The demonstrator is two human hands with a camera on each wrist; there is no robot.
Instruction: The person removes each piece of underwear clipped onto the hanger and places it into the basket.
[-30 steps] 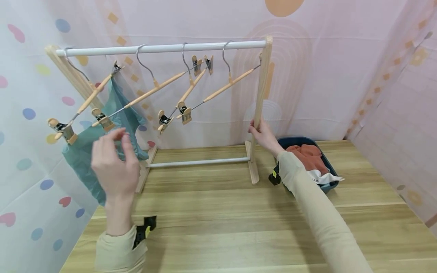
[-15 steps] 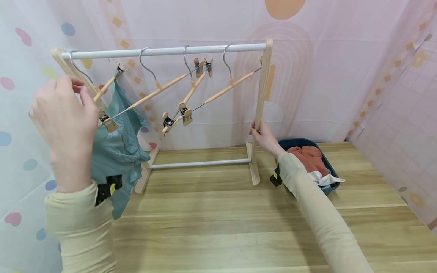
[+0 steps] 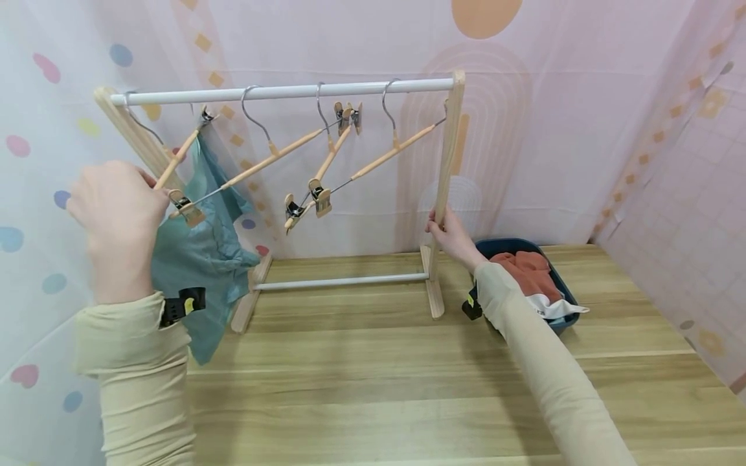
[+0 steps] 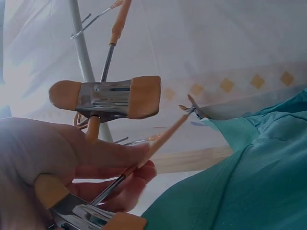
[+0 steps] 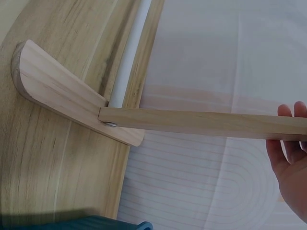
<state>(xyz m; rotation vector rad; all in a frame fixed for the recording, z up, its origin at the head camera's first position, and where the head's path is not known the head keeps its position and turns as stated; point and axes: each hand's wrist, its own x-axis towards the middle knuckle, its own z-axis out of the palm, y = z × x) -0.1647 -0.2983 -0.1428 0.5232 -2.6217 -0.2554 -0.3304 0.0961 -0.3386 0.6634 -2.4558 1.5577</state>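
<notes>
My left hand [image 3: 119, 210] pinches the bar of the leftmost clip hanger [image 4: 160, 141] between thumb and fingers. Teal cloth [image 3: 198, 278] hangs from that hanger's clips; its near clip [image 4: 86, 211] shows low in the left wrist view, hidden by the hand in the head view. Just right of this hand is the clip [image 3: 186, 207] of the neighbouring hanger. My right hand [image 3: 451, 236] holds the right wooden post [image 3: 447, 158] of the small clothes rack, fingers and thumb around it, also seen in the right wrist view with the post [image 5: 201, 123].
Several clip hangers, such as the one at right [image 3: 384, 155], hang from the white rail [image 3: 280, 90]. A dark blue basket [image 3: 507, 244] with rust-coloured and white clothes stands right of the rack on the wooden table [image 3: 373, 382]. Patterned curtains stand behind.
My left hand has moved left and up from in front of the cloth, then slightly down onto the leftmost hanger's bar. The cloth has swung right. My right hand stays on the post.
</notes>
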